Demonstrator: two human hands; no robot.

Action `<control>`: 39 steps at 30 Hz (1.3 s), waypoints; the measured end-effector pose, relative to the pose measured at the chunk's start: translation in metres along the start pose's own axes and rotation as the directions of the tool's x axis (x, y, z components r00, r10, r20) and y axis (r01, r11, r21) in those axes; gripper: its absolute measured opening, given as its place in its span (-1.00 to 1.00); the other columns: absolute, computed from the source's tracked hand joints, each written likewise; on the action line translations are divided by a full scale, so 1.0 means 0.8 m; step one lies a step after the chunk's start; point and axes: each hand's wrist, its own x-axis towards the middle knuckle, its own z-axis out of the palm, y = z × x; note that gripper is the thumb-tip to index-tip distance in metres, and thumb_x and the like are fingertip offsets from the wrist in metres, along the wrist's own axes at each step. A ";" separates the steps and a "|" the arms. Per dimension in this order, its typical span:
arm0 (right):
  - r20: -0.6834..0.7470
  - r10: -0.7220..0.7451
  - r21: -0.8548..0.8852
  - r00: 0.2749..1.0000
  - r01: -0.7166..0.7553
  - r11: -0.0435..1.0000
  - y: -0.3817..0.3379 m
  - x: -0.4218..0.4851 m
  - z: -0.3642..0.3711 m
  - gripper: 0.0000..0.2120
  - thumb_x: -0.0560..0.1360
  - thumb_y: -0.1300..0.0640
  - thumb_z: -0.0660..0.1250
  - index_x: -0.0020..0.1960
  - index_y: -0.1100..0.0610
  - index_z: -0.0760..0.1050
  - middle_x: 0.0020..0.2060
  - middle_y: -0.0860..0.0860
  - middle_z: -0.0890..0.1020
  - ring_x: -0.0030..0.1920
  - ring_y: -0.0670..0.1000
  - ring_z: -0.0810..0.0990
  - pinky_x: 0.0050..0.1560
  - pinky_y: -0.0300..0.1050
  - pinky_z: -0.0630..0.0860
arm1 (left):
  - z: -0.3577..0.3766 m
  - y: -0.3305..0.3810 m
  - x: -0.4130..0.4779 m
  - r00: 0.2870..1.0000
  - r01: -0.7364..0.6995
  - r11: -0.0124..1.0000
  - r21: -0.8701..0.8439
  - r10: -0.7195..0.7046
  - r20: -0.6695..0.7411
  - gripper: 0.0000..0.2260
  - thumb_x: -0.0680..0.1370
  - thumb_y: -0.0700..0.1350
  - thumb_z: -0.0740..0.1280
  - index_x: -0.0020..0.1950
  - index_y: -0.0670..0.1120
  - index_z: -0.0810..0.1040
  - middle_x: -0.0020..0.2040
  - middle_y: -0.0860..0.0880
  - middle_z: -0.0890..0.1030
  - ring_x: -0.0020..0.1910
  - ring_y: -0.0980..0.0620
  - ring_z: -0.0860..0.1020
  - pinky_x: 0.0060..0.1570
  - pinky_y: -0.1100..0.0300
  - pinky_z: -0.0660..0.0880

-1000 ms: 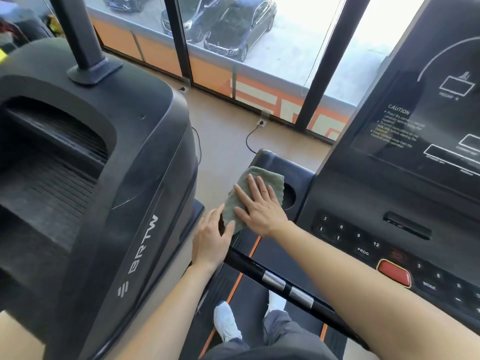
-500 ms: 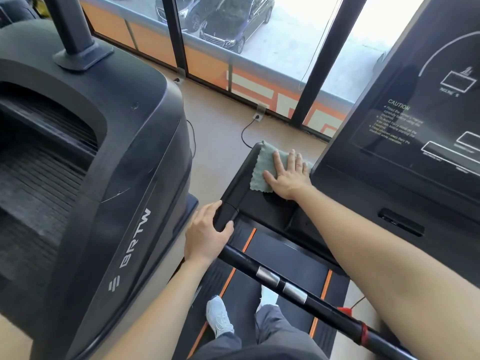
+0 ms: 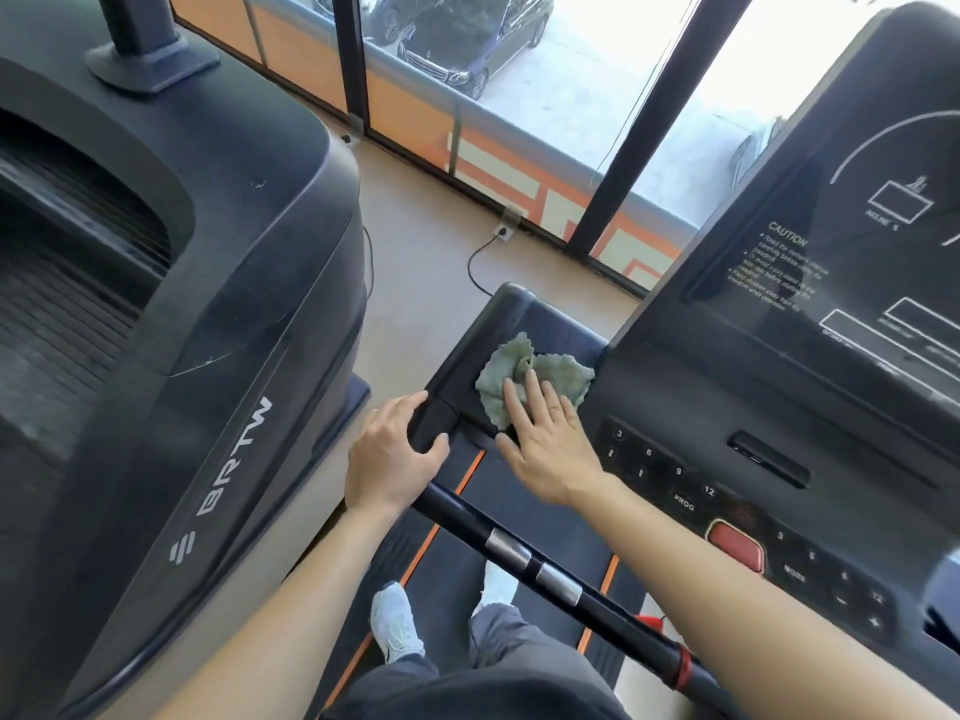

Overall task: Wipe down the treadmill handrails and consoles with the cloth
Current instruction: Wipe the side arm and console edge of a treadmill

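- My right grip (image 3: 550,449) lies open and flat, fingers straight, pressing the green cloth (image 3: 524,371) onto the black side tray (image 3: 483,330) just left of the console (image 3: 753,387).
- The cloth is crumpled. Its right corner comes close to the console's left edge, and my fingertips cover its near part.
- My left grip (image 3: 395,459) is wrapped round the end of the handrail (image 3: 467,522), left of the console and just beside the tray, with the thumb over the near side.
- The handrail runs from that end across the front of the console, passing under my right forearm. It carries two silver plates.
- On the console's lower face, the keypad (image 3: 675,475) and a red button (image 3: 735,545) sit right of my right wrist.
- A big black machine (image 3: 208,304) marked BRTW stands left of the console.
- Below the console, my shoes (image 3: 397,623) stand on the belt (image 3: 457,569).
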 end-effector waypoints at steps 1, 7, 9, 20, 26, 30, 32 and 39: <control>-0.001 -0.007 0.011 1.000 0.007 1.000 -0.006 -0.005 0.003 -0.35 0.67 -0.24 -0.12 0.63 -0.05 -0.31 0.61 0.06 -0.30 0.61 0.14 -0.29 0.59 0.11 -0.23 | 0.000 0.000 0.000 1.000 0.002 1.000 0.000 -0.002 -0.001 -0.51 0.47 0.06 0.47 0.38 0.03 0.53 0.27 0.06 0.61 0.25 0.02 0.53 0.21 -0.01 0.55; -0.041 -0.144 0.024 0.989 0.145 0.989 -0.036 -0.009 0.015 -0.34 0.60 -0.33 -0.23 0.63 -0.15 -0.25 0.61 -0.10 -0.27 0.57 0.08 -0.41 0.58 0.17 -0.28 | 0.003 0.000 0.001 1.000 0.005 1.000 0.008 -0.005 -0.024 -0.49 0.41 0.05 0.49 0.34 0.05 0.55 0.25 0.10 0.61 0.22 0.02 0.55 0.18 0.04 0.55; -0.046 -0.154 0.055 0.987 0.157 0.986 -0.040 0.011 0.008 -0.38 0.61 -0.30 -0.23 0.63 -0.18 -0.23 0.62 -0.11 -0.25 0.58 0.06 -0.39 0.58 0.14 -0.29 | 0.003 -0.001 0.001 1.000 0.002 1.000 0.023 -0.001 -0.020 -0.49 0.39 0.05 0.49 0.33 0.07 0.54 0.24 0.13 0.60 0.20 0.03 0.54 0.15 0.06 0.55; -0.091 0.060 0.083 0.994 -0.053 0.995 0.012 0.126 -0.052 -0.34 0.62 -0.35 -0.18 0.62 -0.17 -0.29 0.61 0.01 -0.29 0.60 0.11 -0.31 0.57 0.17 -0.29 | 0.003 -0.001 -0.001 1.000 -0.004 0.999 0.047 0.005 -0.021 -0.50 0.42 0.05 0.49 0.35 0.06 0.54 0.25 0.12 0.60 0.23 0.05 0.53 0.17 0.05 0.54; -0.035 0.068 0.122 0.997 -0.063 0.991 0.020 0.134 -0.069 -0.34 0.64 -0.33 -0.14 0.63 -0.13 -0.27 0.61 0.03 -0.29 0.59 0.15 -0.34 0.56 0.19 -0.33 | 0.000 0.002 0.000 1.000 -0.005 0.999 0.042 0.005 0.001 -0.50 0.43 0.06 0.48 0.36 0.05 0.53 0.26 0.11 0.60 0.22 0.05 0.53 0.17 0.06 0.52; -0.067 -0.071 0.118 0.995 0.078 0.990 -0.005 0.086 -0.034 -0.33 0.64 -0.31 -0.12 0.63 -0.11 -0.28 0.60 0.02 -0.32 0.57 0.10 -0.40 0.57 0.16 -0.32 | -0.001 0.005 0.000 1.000 0.016 0.999 0.031 -0.016 0.000 -0.50 0.42 0.06 0.48 0.35 0.06 0.53 0.25 0.12 0.59 0.23 0.06 0.52 0.18 0.07 0.52; -0.070 -0.127 0.103 0.989 0.134 0.986 -0.016 0.058 -0.016 -0.34 0.65 -0.27 -0.08 0.64 -0.09 -0.25 0.61 0.02 -0.28 0.58 0.08 -0.38 0.59 0.11 -0.27 | -0.002 0.005 0.000 1.000 0.021 1.000 0.023 -0.021 0.000 -0.50 0.42 0.05 0.47 0.35 0.05 0.53 0.25 0.12 0.60 0.23 0.06 0.52 0.18 0.07 0.51; -0.072 -0.227 -0.021 0.971 0.226 0.974 -0.022 -0.007 0.011 -0.34 0.60 -0.35 -0.32 0.64 -0.13 -0.18 0.63 -0.05 -0.17 0.60 0.07 -0.34 0.59 0.12 -0.27 | -0.004 0.004 -0.002 0.999 0.033 0.999 -0.018 -0.033 0.010 -0.54 0.45 -0.02 0.38 0.36 0.02 0.54 0.26 0.08 0.60 0.25 0.02 0.52 0.18 0.00 0.54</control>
